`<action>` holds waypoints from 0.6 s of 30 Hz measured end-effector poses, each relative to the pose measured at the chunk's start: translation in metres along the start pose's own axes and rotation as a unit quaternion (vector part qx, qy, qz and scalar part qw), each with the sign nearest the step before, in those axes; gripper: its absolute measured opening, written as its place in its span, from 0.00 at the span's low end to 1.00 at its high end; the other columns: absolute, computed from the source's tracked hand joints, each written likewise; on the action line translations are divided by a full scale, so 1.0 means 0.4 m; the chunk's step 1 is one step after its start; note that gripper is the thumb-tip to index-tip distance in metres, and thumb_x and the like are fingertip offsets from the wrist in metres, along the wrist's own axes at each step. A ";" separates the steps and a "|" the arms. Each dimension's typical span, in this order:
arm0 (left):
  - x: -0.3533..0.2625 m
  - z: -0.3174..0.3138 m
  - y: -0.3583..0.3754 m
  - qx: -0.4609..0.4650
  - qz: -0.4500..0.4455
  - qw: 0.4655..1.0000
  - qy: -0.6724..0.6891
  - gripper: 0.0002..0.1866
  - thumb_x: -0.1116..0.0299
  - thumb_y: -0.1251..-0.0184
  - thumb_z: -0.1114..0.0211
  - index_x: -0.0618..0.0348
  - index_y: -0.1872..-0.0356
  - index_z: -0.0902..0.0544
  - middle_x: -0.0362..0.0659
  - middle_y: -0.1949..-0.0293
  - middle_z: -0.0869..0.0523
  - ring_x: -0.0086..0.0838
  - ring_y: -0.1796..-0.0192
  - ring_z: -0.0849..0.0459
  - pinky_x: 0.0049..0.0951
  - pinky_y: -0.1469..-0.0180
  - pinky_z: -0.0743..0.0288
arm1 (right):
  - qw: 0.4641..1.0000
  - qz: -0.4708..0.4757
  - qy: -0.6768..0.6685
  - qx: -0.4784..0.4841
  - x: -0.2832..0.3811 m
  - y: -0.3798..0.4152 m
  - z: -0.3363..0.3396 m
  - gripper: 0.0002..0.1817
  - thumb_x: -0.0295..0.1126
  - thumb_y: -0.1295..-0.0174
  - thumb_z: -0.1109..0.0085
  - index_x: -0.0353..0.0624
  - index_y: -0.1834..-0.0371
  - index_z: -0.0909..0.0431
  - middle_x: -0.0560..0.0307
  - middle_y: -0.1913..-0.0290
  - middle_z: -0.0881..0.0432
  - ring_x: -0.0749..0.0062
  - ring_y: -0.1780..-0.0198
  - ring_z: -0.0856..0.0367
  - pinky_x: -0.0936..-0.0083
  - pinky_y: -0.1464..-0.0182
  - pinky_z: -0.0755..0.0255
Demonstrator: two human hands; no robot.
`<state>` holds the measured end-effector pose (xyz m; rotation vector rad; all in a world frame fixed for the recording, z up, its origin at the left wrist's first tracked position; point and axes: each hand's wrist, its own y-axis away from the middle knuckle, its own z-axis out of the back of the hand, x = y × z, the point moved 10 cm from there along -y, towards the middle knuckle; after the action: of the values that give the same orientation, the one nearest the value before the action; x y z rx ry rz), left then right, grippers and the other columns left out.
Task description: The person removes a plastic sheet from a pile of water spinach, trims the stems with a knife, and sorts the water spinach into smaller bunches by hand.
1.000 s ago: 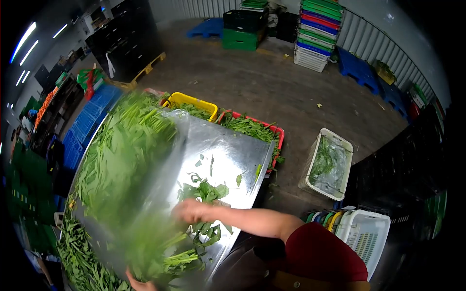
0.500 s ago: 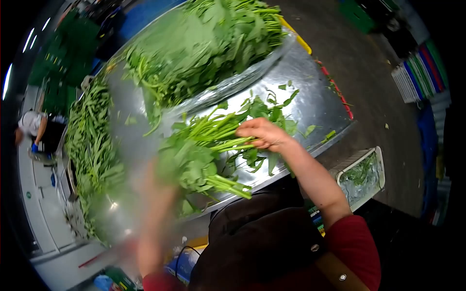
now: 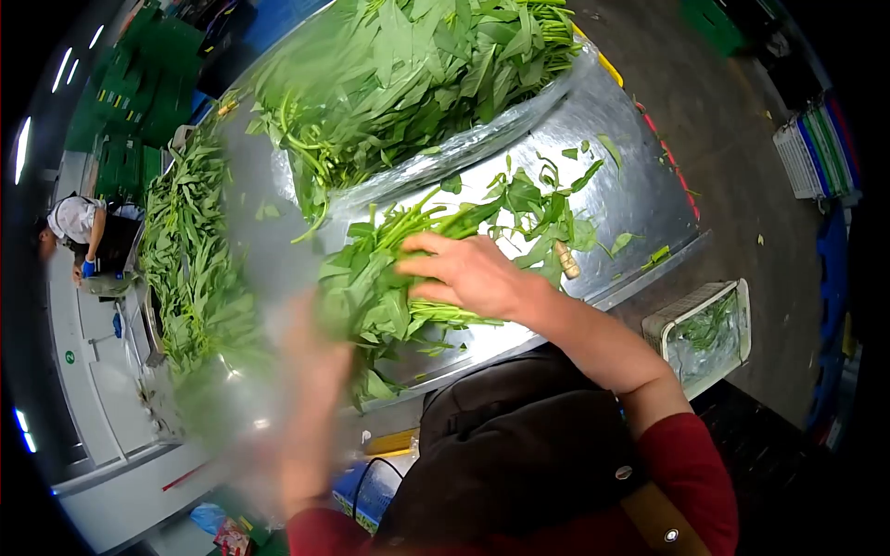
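The bunch of greens (image 3: 371,287) lies on the metal table (image 3: 621,199), beside the big leafy pile (image 3: 417,83). The right hand (image 3: 462,276) rests over its stems, fingers slightly spread; whether they grip, I cannot tell. The left hand (image 3: 324,324), at the bunch's leaves, is blurred, so its fingers cannot be told.

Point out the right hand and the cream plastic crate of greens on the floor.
Right hand (image 3: 475,276): head view, back of the hand.
Cream plastic crate (image 3: 675,307): head view, outer side wall.
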<state>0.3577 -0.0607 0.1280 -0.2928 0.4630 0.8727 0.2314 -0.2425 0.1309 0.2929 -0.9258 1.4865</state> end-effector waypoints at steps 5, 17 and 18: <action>0.067 0.000 0.038 -0.008 -0.003 0.999 0.036 0.39 0.92 0.67 0.40 0.64 0.42 0.30 0.44 0.52 0.19 0.29 0.50 0.22 0.24 0.42 0.32 | 0.784 -0.350 -0.513 -0.019 -0.304 0.145 0.010 0.17 0.34 0.38 0.40 0.37 0.50 0.27 0.60 0.67 0.18 0.72 0.69 0.20 0.75 0.66 0.25; 0.041 -0.005 0.032 0.046 0.015 0.992 0.116 0.40 0.93 0.66 0.39 0.65 0.41 0.31 0.43 0.49 0.22 0.28 0.47 0.24 0.25 0.40 0.33 | 0.947 -0.131 -0.256 -0.143 -0.194 0.058 0.082 0.15 0.31 0.40 0.39 0.46 0.50 0.22 0.59 0.66 0.17 0.74 0.70 0.19 0.78 0.69 0.24; 0.043 -0.004 0.037 0.049 0.012 0.991 0.120 0.39 0.92 0.65 0.38 0.65 0.41 0.31 0.43 0.49 0.22 0.28 0.47 0.24 0.25 0.40 0.33 | 0.820 -0.333 -0.435 -0.166 -0.297 0.128 0.086 0.13 0.30 0.39 0.40 0.44 0.51 0.21 0.62 0.71 0.18 0.79 0.72 0.20 0.81 0.71 0.26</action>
<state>0.3552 -0.0407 0.1172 -0.3046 0.7321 0.8400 0.1928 -0.3450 0.0538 0.9748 -1.5695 0.4658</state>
